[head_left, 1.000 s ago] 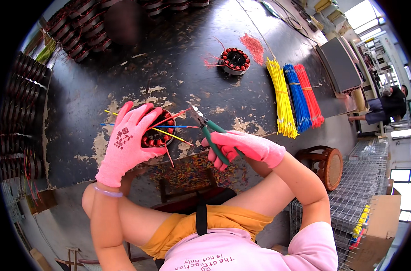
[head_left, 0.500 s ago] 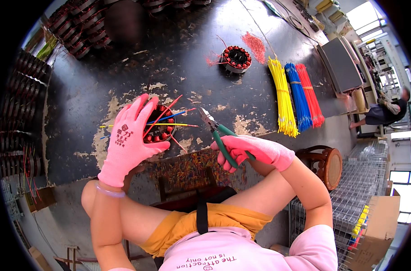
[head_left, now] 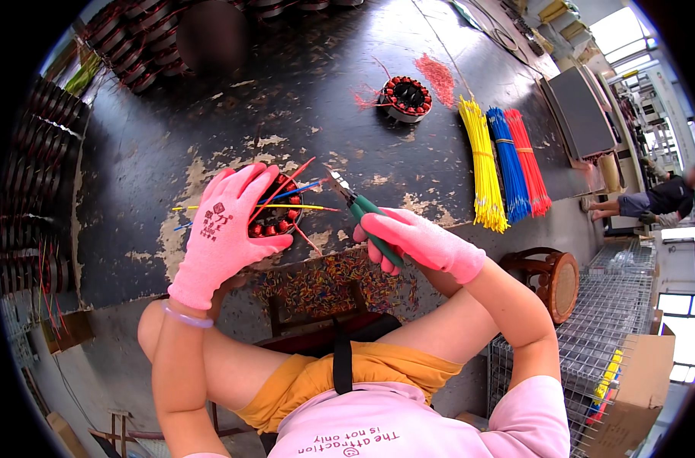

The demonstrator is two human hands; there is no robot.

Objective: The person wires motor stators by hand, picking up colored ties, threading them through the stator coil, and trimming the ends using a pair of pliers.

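A motor stator (head_left: 268, 229) with red copper windings lies near the table's front edge. My left hand (head_left: 229, 221), in a pink glove, grips it from the left, with the fingers over its top and the thumb on the near side. Red, blue and yellow wires (head_left: 305, 207) stick out to the right from under the palm. My right hand (head_left: 420, 240), gloved too, is closed round the green handles of cutting pliers (head_left: 360, 208). The jaws are close to the blue wire's right end; whether they touch it I cannot tell.
Another stator (head_left: 406, 99) sits farther back beside a heap of red scraps (head_left: 436, 79). Bundles of yellow (head_left: 482, 164), blue (head_left: 509, 164) and red wires (head_left: 529, 164) lie at the right. Stacked stators (head_left: 38, 183) line the left. A wooden stool (head_left: 557, 286) stands by the wire-mesh cage at right.
My right hand has brought the pliers slightly left and away from me, with the handles squeezed closer together. My left hand stays on the stator. A person in the right background has shifted.
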